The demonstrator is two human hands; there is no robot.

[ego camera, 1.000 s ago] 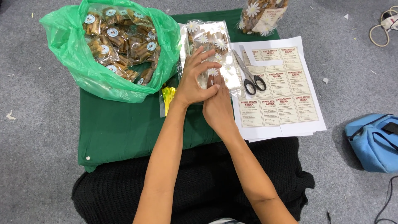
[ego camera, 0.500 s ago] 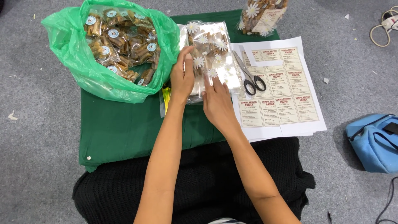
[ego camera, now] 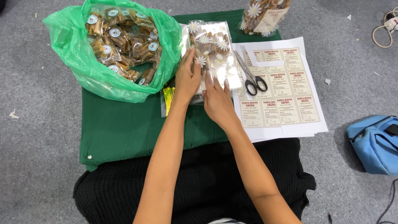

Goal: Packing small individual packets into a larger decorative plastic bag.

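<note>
A stack of clear plastic bags printed with white daisies (ego camera: 213,47) lies on a green cloth (ego camera: 124,124). My left hand (ego camera: 187,79) rests on the stack's left edge, fingers spread. My right hand (ego camera: 216,97) lies flat on its lower end, fingertips pressing the plastic. Neither hand lifts anything. A strip of gold twist ties (ego camera: 168,97) pokes out from under my left wrist.
A green plastic bag (ego camera: 83,62) full of small wrapped snacks sits at the left. Black-handled scissors (ego camera: 251,76) lie on a sheet of printed labels (ego camera: 282,91). A filled daisy bag (ego camera: 265,14) stands behind. A blue pouch (ego camera: 375,141) lies right.
Both hands have moved apart from a clasped pose over the stack: the left went to the stack's left edge, the right laid flat on its lower end.
</note>
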